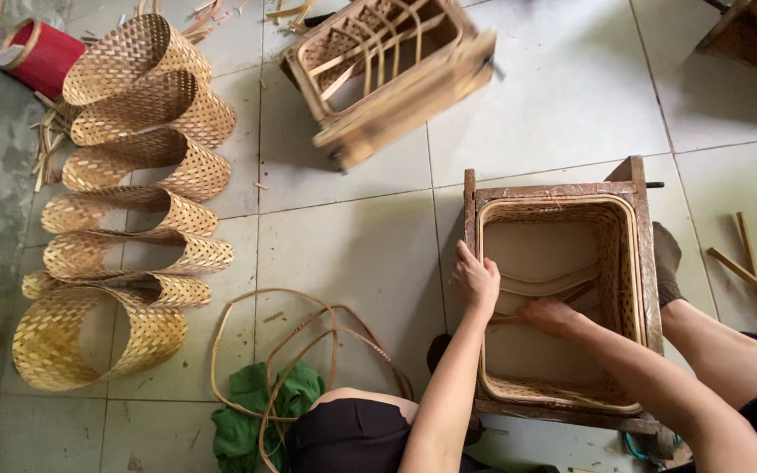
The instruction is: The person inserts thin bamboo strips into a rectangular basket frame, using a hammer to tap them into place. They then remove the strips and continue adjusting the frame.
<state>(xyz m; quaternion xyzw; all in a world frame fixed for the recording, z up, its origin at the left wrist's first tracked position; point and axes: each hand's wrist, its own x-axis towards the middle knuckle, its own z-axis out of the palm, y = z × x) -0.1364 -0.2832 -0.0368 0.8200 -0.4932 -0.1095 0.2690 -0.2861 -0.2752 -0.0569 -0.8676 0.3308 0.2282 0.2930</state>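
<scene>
Left hand clamps the basket rim — steadying it in the wooden frame. Right hand reaches inside, fingers closed on a thin strip — pressing it against the base.

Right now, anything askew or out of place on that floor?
One thing: the second wooden frame at the top lies tipped on its side, unlike the upright frame being worked on. Loose cane strips lie scattered at right. The left hand grips the rim; the right hand is inside the basket.
</scene>
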